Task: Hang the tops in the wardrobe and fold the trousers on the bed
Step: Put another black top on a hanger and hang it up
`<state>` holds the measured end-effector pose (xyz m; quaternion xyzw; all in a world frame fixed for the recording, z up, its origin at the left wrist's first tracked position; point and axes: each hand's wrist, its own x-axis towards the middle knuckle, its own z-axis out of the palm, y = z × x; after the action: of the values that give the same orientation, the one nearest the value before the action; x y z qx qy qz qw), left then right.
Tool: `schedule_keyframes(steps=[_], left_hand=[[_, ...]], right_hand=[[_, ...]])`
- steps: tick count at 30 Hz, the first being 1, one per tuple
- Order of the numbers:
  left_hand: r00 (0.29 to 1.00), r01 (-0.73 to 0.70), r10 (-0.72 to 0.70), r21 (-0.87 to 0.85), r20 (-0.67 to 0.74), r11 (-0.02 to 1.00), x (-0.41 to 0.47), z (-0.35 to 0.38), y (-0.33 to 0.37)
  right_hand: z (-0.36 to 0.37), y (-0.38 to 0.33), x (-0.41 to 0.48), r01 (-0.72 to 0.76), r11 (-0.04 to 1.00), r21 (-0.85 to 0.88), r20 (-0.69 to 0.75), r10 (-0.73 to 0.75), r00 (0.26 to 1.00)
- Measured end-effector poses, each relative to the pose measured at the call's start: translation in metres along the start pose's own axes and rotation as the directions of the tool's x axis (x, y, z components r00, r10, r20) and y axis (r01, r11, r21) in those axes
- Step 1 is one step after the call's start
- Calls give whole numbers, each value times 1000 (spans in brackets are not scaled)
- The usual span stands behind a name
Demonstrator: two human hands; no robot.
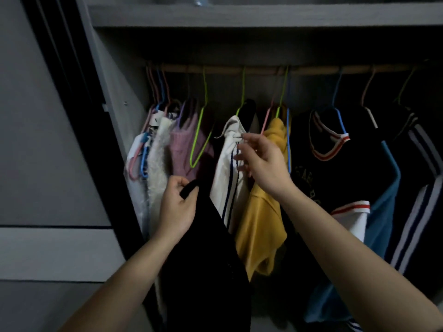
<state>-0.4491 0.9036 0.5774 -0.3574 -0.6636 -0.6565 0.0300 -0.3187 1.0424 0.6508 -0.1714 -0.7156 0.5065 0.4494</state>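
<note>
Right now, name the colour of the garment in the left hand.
Black; the garment shows in the head view.

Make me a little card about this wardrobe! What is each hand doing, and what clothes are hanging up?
place: wardrobe, tops hanging along a wooden rail
left hand: grips the edge of a black garment, held below the rail
right hand: fingertips at the white top with navy stripes; whether they pinch it cannot be told
neighbours: pink fuzzy top on its left, yellow top on its right
further right: black top with red-and-white trim
</note>
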Motion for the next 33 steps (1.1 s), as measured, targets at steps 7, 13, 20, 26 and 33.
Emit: schedule_keyframes(steps=[7, 13, 20, 26, 33], left_hand=[[1000, 21, -21, 5, 12, 1000, 13, -50, -5], [1000, 3, -2, -21, 22, 1000, 21, -68, -5], [998, 1, -1, -1, 60, 1000, 28, -61, -13], [997, 16, -16, -5, 80, 1000, 35, -58, -16], [996, 64, -63, -15, 61, 998, 29, -45, -28]], right_hand=[[95, -2, 58, -164, 971, -176, 90, 182, 979], [115, 4, 79, -236, 953, -192, 87, 256, 963], [112, -1, 86, -335, 942, -5, 157, 332, 930], [108, -16, 83, -262, 958, 120, 50, 258, 965], [81, -22, 45, -177, 969, 176, -46, 187, 981]])
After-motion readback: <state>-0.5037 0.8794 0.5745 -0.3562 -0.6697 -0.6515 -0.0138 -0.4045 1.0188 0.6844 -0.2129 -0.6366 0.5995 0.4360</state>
